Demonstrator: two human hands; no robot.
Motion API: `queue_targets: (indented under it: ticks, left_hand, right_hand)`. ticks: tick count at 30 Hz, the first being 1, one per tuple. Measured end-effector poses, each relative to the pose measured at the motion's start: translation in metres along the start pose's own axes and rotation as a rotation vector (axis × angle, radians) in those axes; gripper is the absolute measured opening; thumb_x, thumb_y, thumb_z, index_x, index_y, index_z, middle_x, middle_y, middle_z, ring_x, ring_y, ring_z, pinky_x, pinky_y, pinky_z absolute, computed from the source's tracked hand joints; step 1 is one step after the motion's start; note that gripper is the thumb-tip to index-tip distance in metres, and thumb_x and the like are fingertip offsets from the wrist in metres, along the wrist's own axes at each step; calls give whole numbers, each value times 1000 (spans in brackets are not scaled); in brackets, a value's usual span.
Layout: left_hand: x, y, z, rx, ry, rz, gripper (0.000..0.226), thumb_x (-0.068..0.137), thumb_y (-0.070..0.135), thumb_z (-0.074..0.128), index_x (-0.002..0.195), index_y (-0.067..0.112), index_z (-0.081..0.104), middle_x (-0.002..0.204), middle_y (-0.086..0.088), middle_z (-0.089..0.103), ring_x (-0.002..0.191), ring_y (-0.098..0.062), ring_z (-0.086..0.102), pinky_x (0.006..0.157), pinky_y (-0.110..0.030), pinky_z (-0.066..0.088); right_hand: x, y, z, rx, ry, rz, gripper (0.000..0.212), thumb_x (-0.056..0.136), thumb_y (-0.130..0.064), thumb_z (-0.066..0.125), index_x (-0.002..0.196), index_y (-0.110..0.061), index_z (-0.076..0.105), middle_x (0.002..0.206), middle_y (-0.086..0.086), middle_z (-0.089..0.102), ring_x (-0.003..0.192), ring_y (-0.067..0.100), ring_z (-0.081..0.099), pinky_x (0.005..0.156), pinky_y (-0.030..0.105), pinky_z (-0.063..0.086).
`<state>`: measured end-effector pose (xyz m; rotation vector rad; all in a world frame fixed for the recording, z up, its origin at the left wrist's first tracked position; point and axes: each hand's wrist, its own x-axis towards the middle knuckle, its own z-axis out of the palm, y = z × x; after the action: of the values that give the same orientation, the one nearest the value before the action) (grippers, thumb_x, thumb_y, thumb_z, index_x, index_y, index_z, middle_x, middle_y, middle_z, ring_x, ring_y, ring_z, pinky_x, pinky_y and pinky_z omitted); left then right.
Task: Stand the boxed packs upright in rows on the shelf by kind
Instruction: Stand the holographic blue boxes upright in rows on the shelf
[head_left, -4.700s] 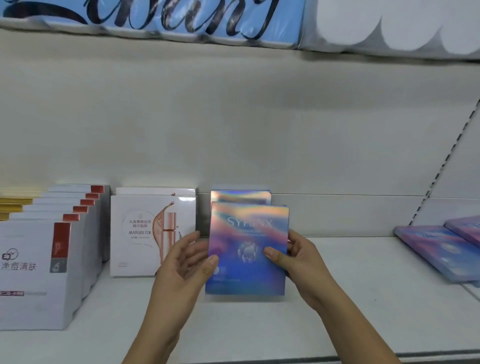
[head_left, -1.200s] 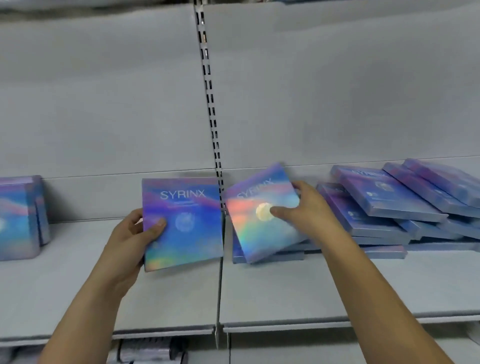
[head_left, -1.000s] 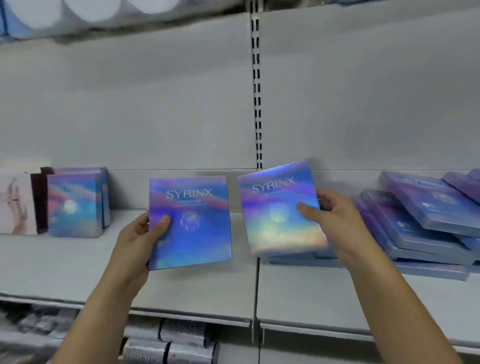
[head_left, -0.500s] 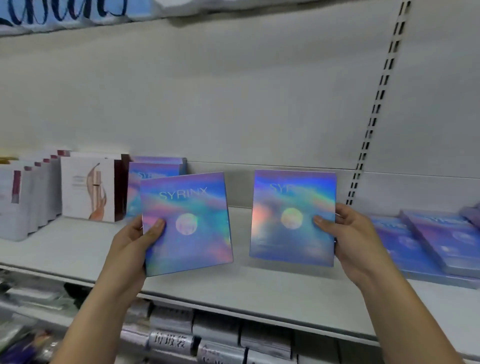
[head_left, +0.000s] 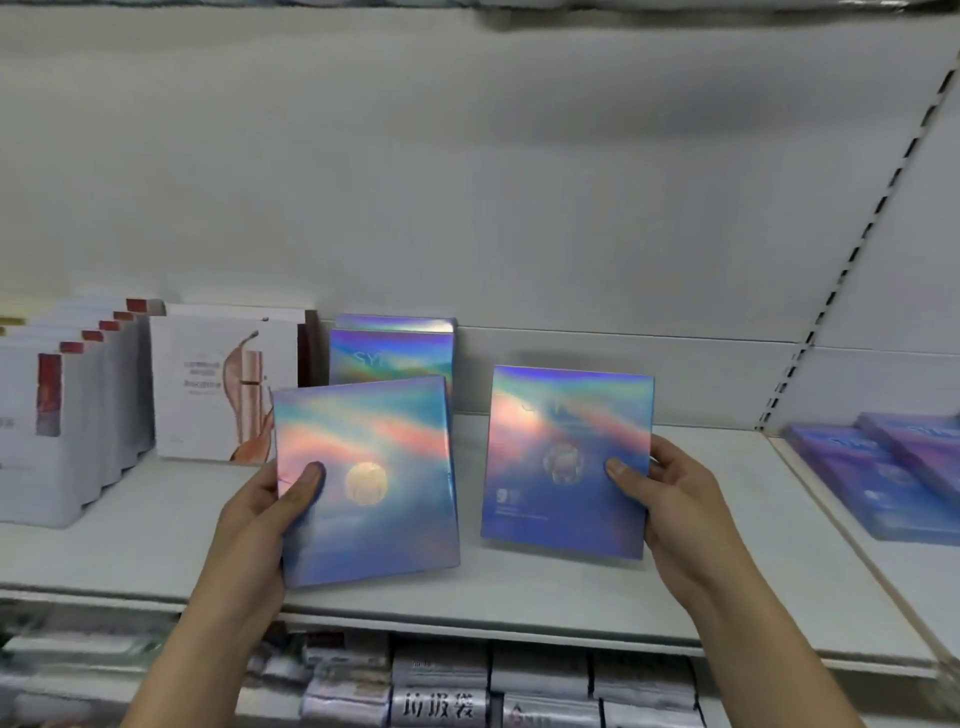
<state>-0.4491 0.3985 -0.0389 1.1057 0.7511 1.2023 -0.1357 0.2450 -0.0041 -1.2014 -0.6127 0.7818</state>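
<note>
Holographic box (head_left: 374, 483), pinched upright by the left hand (head_left: 254, 525), hangs just before the matching standing row (head_left: 392, 353); the right hand (head_left: 675, 499) pinches its twin (head_left: 566, 457) farther right.

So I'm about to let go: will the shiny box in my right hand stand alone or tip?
Probably stiff: the box shows flat faces and square corners though the right hand pinches only one edge. Likely tippy: it is thin and broad, apart from the upright row, with nothing to lean on. Its glossy foil may slide on the smooth shelf.
</note>
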Motion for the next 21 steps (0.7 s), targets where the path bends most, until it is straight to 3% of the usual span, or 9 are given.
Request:
queue_targets:
  ticks: [5, 9, 18, 21]
  left_hand:
    - [-10, 16, -19, 16, 76, 3, 32, 82, 34, 74, 111, 22, 78, 114, -8, 79, 96, -23, 78, 69, -31, 63]
    - [-6, 26, -41, 55, 72, -16, 34, 81, 36, 76, 112, 22, 78, 115, -10, 78, 97, -26, 78, 69, -32, 62]
    - [31, 33, -73, -4, -39, -10, 33, 83, 29, 72, 114, 20, 77, 115, -10, 78, 98, -25, 78, 69, -32, 63]
    - [40, 36, -86, -22, -92, -41, 34, 81, 28, 73, 113, 20, 77, 114, -15, 78, 98, -30, 77, 74, -38, 64]
  right_hand:
    - [4, 12, 31, -19, -64, 19, 29, 93, 2, 66, 118, -13, 71, 109, 7, 79, 96, 28, 77, 71, 35, 63]
    - [6, 23, 60, -2, -62, 28, 29, 94, 2, 65, 117, -13, 71, 109, 6, 79, 98, 29, 76, 85, 43, 61]
    - [22, 48, 140, -59, -7, -12, 25, 94, -1, 68, 113, -16, 72, 105, 2, 80, 95, 25, 77, 78, 37, 63]
    - [27, 56, 169, -126, 46, -24, 21, 94, -5, 70, 107, -20, 73, 102, -2, 80, 96, 26, 75, 79, 41, 63]
